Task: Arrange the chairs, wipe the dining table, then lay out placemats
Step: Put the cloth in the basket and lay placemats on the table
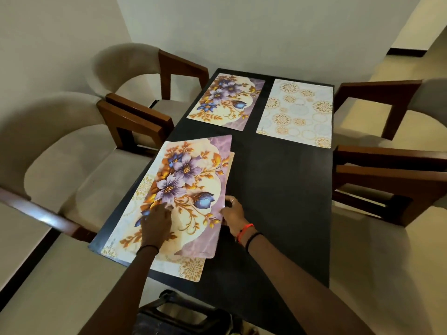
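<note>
- Fingers of left hand: straight, pressing down on top flower placemat, likely to stop the pile sliding.
- Fingers of right hand: curled, pinching that mat's right edge, likely to peel it off the circle placemat underneath.
- Pile at near left of dark, smooth tabletop; far flower mat and far circle mat already flat, side by side.
- Thin, bendy rectangles with rounded corners, shiny print.
- Soft round-backed chairs with wood arms, close on both sides.

Plain pale walls meet a cream floor with dark skirting
</note>
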